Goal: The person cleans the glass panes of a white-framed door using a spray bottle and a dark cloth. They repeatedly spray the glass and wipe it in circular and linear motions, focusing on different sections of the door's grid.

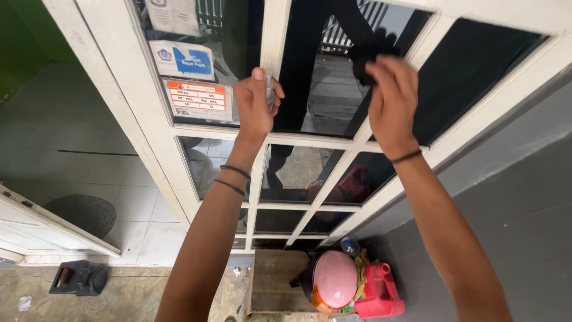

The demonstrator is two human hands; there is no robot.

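Observation:
A white wooden window frame (262, 197) with several dark glass panes stands in front of me. My left hand (255, 104) grips the vertical white bar between two panes, thumb up, with a small silvery object pressed against the bar. My right hand (390, 101) is pressed flat against the upper middle pane (325, 89), holding a dark cloth (366, 56) against the glass. The hand covers part of the cloth. Both wrists wear thin dark bands.
Paper stickers (196, 98) are stuck on the upper left pane. Below on the floor sit a pink round lid (335, 277), a red plastic jug (381, 292) and a wooden board (277, 280). A dark mat (83, 214) lies on the white tiles at left; a grey wall (512, 197) is at right.

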